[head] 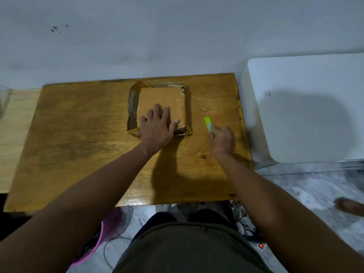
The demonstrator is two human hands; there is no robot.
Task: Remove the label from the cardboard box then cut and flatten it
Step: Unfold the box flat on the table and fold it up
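Observation:
A brown cardboard box [163, 99] lies flat on the wooden table [78, 134], its side flaps spread out on the left and far sides. My left hand [157, 127] presses on its near part with fingers spread and straight. Just right of the box, my right hand [221, 139] holds a bright green utility knife [207, 125] by its near end, the knife pointing away from me and low over the table. I see no label on the box's upper face; a scrap with dark print shows at its far right corner.
A white appliance or cabinet [307, 107] stands right of the table against the pale wall. A pink basket [106, 231] and cables lie on the floor under the table's near edge. A lighter wooden surface [13, 134] adjoins on the left. A foot [348, 205] shows at far right.

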